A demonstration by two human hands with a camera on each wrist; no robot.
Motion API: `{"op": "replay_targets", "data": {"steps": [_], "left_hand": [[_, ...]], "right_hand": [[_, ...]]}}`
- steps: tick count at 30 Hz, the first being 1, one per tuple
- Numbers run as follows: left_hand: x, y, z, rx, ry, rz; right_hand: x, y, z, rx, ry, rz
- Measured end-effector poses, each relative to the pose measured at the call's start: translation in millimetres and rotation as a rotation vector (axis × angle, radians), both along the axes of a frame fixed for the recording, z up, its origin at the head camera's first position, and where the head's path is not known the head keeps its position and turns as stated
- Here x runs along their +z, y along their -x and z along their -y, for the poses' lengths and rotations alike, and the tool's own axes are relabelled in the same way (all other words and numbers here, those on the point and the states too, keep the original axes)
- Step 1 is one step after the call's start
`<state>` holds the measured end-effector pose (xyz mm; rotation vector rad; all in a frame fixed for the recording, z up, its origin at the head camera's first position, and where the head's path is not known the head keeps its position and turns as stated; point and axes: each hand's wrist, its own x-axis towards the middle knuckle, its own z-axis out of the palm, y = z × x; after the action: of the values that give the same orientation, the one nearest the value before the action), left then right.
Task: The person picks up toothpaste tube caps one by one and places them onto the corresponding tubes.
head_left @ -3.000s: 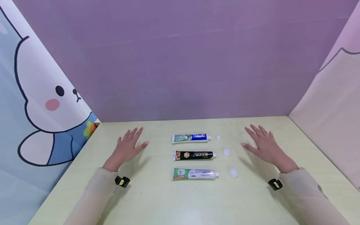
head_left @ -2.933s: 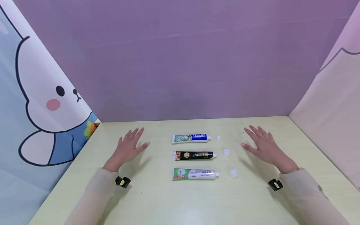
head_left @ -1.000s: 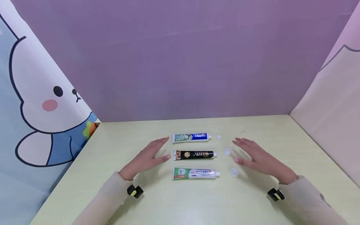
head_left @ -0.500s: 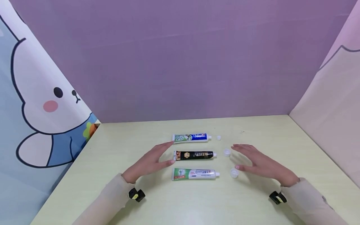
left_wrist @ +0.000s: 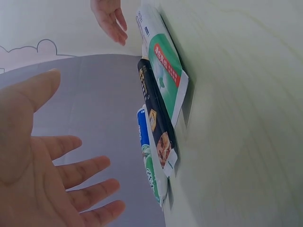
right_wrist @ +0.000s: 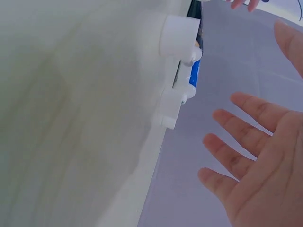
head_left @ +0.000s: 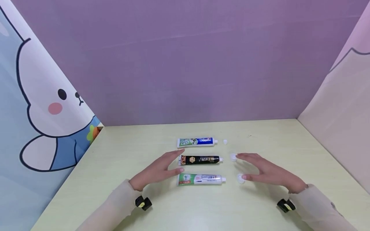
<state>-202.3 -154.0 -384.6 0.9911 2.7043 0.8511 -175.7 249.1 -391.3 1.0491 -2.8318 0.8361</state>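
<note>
Three toothpaste tubes lie in a column, nozzles to the right: a blue and green toothpaste tube [head_left: 196, 141] farthest, a black toothpaste tube [head_left: 200, 159] in the middle, a green and white toothpaste tube [head_left: 202, 179] nearest. Right of each nozzle sits a white cap: a small cap [head_left: 225, 141], a middle cap [head_left: 233, 157] and a near cap [head_left: 240, 178]. My left hand [head_left: 157, 170] hovers at the tubes' left ends, thumb and fingers spread and holding nothing. Over by the two nearer caps, my right hand [head_left: 267, 171] is spread too; its left wrist-side view counterpart, the right wrist view, shows empty fingers [right_wrist: 246, 125].
The pale wooden table [head_left: 185, 208] ends at a purple backdrop [head_left: 185, 64]. A cloth with a cartoon animal [head_left: 55, 96] hangs on the left, and a pale cloth [head_left: 344, 112] on the right. Dark wrist cameras [head_left: 143, 203] are strapped to both wrists.
Both hands have moved inward from the table's sides, then slightly nearer the person. The left now reaches over the tubes' ends, the right beside the caps. Tubes and caps have stayed put.
</note>
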Motion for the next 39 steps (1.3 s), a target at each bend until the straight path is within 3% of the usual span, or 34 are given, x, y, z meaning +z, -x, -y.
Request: {"op": "replay_targets", "data": {"steps": [12, 21, 30, 39], "left_hand": [[-4.8, -3.8, -5.1, -0.049, -0.025, 0.101], [-11.2, -4.0, -11.9, -0.085, -0.030, 0.136], [-10.9, -4.4, -17.4, -0.122, -0.026, 0.168], [-13.4, -2.8, -20.8, -0.146, -0.033, 0.180]], "right_hand": [[-3.1, -0.9, 1.1, 0.046, -0.009, 0.086], [-6.5, -0.8, 0.9, 0.088, -0.007, 0.054], [-7.2, -0.2, -4.3, 0.194, 0.047, 0.111], [-9.0, 2.4, -6.1, 0.159, -0.014, 0.112]]}}
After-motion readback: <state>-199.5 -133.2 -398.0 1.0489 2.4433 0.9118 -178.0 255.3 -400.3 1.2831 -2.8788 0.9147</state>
